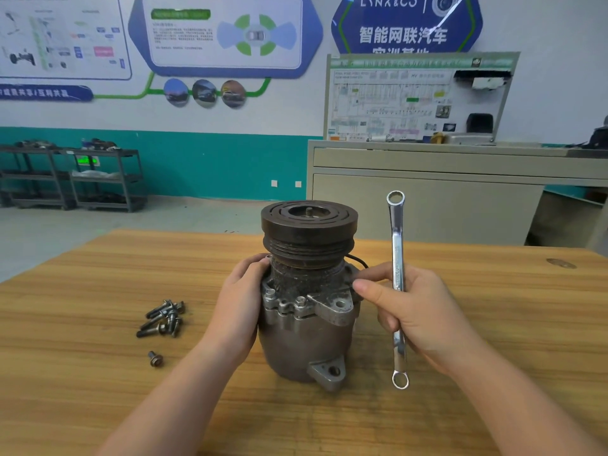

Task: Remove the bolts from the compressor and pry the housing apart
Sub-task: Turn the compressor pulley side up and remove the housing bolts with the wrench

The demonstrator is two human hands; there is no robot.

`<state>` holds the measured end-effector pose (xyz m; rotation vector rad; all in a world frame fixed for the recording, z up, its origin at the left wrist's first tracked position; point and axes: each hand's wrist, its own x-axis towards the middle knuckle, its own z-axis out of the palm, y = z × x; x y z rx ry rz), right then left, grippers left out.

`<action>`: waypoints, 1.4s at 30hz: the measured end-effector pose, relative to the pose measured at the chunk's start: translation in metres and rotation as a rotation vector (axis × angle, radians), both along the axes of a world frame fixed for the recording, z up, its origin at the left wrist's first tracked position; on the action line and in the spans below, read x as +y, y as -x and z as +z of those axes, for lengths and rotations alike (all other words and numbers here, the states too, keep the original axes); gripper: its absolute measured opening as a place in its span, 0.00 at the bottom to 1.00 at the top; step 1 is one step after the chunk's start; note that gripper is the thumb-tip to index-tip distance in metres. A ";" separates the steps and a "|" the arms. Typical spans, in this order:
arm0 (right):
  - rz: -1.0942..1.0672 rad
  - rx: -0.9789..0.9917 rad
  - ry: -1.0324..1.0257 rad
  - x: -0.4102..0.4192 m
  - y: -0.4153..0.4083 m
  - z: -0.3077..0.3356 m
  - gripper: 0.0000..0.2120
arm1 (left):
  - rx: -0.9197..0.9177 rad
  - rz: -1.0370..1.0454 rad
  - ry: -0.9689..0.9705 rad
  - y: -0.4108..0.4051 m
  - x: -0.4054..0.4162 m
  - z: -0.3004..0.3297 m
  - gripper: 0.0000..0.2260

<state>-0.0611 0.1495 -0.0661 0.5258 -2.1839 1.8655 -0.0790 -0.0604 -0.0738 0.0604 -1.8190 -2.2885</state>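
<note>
Room: workshop, posters on the wall, grey cabinet behind.
Bench [98, 291]: wooden; compressor [307, 311] stands upright at centre, pulley on top.
Bolts: two [285, 298] seated in the housing flange; loose bolts [163, 319] lie left of the compressor.
Left hand [238, 307]: grip curled round the housing's left side.
Right hand [414, 311]: grip holds ring spanner [397, 274] upright, fingertips touching the housing.

Can't see the far side of the compressor [307, 311], nor how many bolts remain back there. Left hand [237, 302] fingertips wrap behind the housing, hidden. Right hand [416, 311] covers the middle of the ring spanner [397, 284]; size stamp unreadable. Loose bolts [163, 319] overlap in a pile, so I can't count them. Wall posters [223, 34] cut off at the top edge, small print blurred. Both forearms leave the bottom edge.
</note>
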 end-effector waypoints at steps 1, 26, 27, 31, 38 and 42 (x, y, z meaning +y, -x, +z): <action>0.025 0.004 -0.011 0.002 -0.001 0.000 0.03 | -0.001 -0.002 0.001 0.000 0.000 0.000 0.11; 0.049 -0.065 0.109 -0.005 0.000 -0.005 0.08 | 0.042 0.004 0.042 -0.002 0.001 0.001 0.10; 0.067 -0.073 0.116 -0.004 -0.001 -0.005 0.04 | 0.035 -0.001 0.031 -0.003 0.001 0.002 0.10; 0.073 -0.099 0.137 -0.004 -0.002 -0.003 0.12 | 0.031 0.003 0.030 -0.003 0.001 0.002 0.10; 0.059 -0.117 0.197 -0.004 -0.002 -0.005 0.05 | 0.011 0.014 0.032 -0.002 0.000 0.001 0.10; 0.082 -0.106 0.181 -0.008 -0.004 -0.005 0.14 | 0.031 0.020 0.036 -0.001 0.000 0.000 0.10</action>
